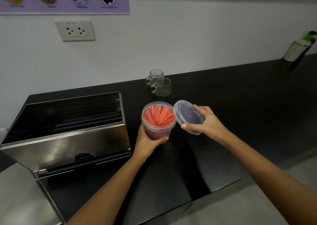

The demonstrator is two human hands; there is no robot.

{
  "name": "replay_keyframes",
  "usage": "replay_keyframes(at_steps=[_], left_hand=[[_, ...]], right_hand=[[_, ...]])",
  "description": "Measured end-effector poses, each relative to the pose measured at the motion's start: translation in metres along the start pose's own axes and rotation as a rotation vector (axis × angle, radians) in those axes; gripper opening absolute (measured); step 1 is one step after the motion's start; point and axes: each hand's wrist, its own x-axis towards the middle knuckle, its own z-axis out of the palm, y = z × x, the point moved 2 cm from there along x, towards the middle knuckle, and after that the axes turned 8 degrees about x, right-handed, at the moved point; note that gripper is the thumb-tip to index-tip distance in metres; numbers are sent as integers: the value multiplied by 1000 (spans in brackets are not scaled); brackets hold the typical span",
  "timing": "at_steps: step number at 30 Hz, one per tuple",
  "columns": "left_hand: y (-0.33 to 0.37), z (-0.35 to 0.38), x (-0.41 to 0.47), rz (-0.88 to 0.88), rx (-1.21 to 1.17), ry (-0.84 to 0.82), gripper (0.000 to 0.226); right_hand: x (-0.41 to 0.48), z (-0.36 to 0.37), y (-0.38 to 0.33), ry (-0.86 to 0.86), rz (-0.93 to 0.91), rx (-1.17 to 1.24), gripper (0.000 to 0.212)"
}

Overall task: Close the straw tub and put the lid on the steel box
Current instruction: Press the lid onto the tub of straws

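Now, centre frame, the left hand [148, 139] wraps around the tub [158, 121] from below, fingers curled on its wall. The tub stands open, packed with red straws [158, 116]. Just to its right, the right hand [206, 121] pinches the clear lid [186, 115], tilted, its edge close beside the tub's rim. At left, the steel box [68, 132] sits uncovered on the black counter [240, 104]. Behind the tub, two glass mugs [159, 84] stand near the wall.
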Motion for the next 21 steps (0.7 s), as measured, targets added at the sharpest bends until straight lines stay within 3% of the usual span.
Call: replay_keyframes(at_steps=[21], left_hand=[[2, -10, -7, 75, -44, -102, 100]], right_hand=[[46, 45, -60, -409, -201, -362, 115]])
